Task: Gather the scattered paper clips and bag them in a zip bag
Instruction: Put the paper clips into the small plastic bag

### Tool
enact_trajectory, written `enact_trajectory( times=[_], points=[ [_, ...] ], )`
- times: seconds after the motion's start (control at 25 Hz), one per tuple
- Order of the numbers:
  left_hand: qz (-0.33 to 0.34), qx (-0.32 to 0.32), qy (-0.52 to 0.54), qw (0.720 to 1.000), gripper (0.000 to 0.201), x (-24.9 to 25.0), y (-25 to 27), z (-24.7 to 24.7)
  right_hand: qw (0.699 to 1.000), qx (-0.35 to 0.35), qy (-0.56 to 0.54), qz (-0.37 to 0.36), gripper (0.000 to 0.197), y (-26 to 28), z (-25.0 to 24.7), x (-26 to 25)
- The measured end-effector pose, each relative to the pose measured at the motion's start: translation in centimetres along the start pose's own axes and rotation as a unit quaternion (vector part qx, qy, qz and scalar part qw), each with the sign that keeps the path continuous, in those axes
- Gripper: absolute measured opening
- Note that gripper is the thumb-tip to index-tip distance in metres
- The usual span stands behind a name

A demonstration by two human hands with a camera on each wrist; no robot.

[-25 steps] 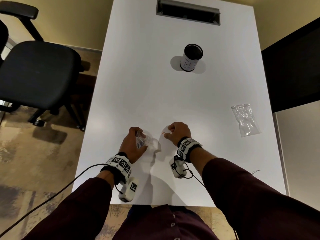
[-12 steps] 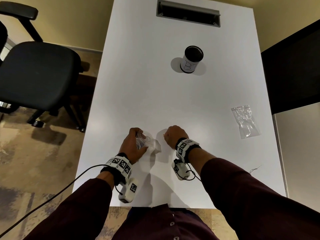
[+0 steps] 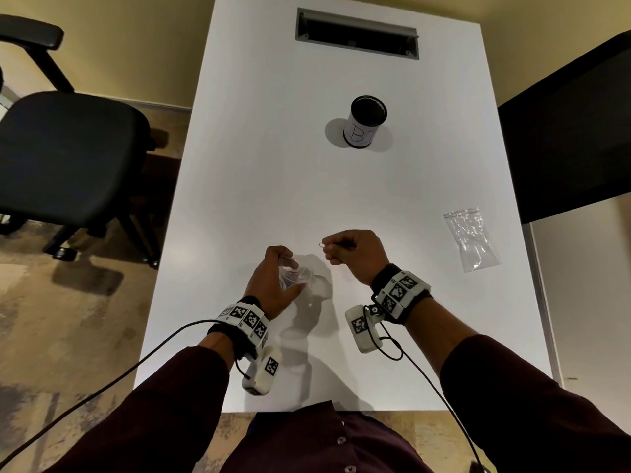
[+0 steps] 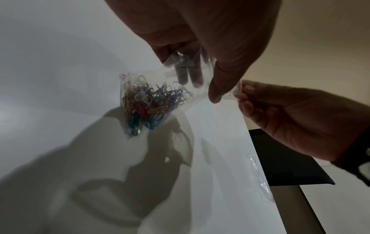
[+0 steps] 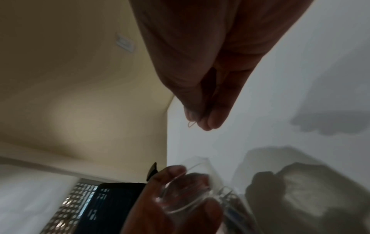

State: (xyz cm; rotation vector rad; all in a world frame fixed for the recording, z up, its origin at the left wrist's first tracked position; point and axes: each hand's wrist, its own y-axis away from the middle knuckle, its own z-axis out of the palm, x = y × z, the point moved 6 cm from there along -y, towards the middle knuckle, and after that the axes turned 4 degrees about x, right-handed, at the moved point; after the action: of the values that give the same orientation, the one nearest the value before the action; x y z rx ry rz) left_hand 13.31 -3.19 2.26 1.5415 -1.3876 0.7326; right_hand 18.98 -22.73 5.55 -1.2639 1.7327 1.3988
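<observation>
white table, cup, spare bag

It looked like an office. The long white surface had a metal cable-access slot set into its far end, and a black swivel chair with an armrest stood beside it on patterned carpet. Plain beige walls enclosed the room, and a dark panel stood on the right.

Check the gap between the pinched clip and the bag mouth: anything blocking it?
Nothing visible. The right hand pinches a paper clip above the table, and the zip bag in the left hand is held open.
</observation>
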Motion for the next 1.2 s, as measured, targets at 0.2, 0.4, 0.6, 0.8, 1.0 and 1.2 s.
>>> enact_trajectory(
  times=[0.2,0.4,0.6,0.8,1.0,1.2],
  points=[
    [0.012,-0.008,-0.001,1.000,0.064,1.6,-0.7,2.2,0.988,-0.046,0.125,-0.082,0.010,2.7,-0.1,-2.8],
    [0.017,-0.012,0.012,1.000,0.065,2.6,-1.0,3.8,0.967,-0.052,0.217,-0.123,0.007,3.7,-0.6,-2.9],
    [0.020,-0.001,0.031,0.999,0.064,3.1,-1.2,4.4,0.950,0.011,0.254,-0.181,0.010,4.2,-2.7,-3.5],
    [0.012,0.002,0.052,0.999,0.067,3.7,-1.4,4.6,0.929,-0.064,0.323,-0.170,0.021,4.5,-2.1,-1.0],
    [0.011,0.003,0.027,1.000,0.081,3.3,-1.5,4.1,0.929,-0.046,0.328,-0.162,0.010,4.1,-2.5,0.3],
    [0.013,0.007,0.018,1.000,0.080,3.0,-1.8,3.0,0.944,-0.023,0.292,-0.154,0.009,3.8,-3.1,0.5]
  ],
)
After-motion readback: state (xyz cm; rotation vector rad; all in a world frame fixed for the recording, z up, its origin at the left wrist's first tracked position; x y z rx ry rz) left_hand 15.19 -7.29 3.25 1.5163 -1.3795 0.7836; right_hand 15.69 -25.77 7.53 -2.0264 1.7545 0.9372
